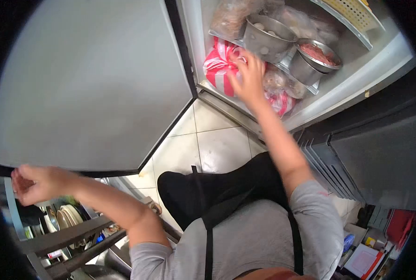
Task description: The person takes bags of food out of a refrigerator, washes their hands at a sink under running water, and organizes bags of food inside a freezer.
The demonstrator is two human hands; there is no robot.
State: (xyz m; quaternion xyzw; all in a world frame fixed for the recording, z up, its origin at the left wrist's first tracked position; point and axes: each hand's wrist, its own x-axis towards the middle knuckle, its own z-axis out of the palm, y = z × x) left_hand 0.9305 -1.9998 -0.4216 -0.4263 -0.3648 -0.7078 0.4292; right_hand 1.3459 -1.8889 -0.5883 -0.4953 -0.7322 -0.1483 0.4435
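Observation:
My right hand (pixel 251 78) reaches into the refrigerator over a red-and-white striped plastic bag (pixel 223 84). Its fingers are spread at the bag's gathered top; whether they touch it I cannot tell. Just beyond is a metal pot (pixel 267 42) with pale round things in it. A metal bowl of reddish minced meat (pixel 317 55) rests on a second metal container (pixel 306 66). Clear bags with brownish contents (pixel 277 80) lie to the right of my hand. Far left, my left hand (pixel 32 183) is loosely curled by the lower edge of the grey refrigerator door (pixel 96 88), with nothing visible in it.
The door stands wide at my left. More clear plastic bags (pixel 238 16) fill the back of the shelf, near a yellow perforated basket (pixel 352 16). Pale floor tiles (pixel 224 147) lie below. A rack with plates (pixel 67 217) is at lower left, a dark appliance (pixel 376 158) at right.

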